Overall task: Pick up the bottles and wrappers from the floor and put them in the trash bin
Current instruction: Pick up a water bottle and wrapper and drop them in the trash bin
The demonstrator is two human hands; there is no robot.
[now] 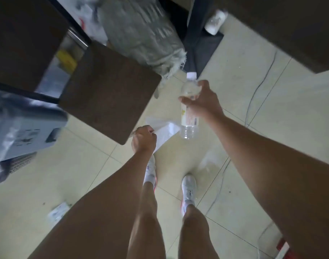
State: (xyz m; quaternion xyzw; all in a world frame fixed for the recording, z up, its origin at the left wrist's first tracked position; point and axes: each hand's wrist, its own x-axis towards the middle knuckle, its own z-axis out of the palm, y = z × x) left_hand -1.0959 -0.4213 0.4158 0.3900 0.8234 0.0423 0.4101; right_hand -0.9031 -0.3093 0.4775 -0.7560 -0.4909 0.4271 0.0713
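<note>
My right hand (202,100) grips a clear plastic bottle (189,116) with a white cap around its upper half, holding it above the tiled floor. My left hand (144,139) is closed on a white wrapper (165,130) that hangs to the right of the fist. Another small wrapper (58,212) lies on the floor at the lower left. A grey bin-like container (23,128) stands at the left edge, blurred.
A dark brown stool seat (107,94) sits just left of my hands. A grey sack (145,34) leans behind it, between dark furniture. A thin cable (253,94) runs across the floor on the right. My two shoes (188,187) stand below the hands.
</note>
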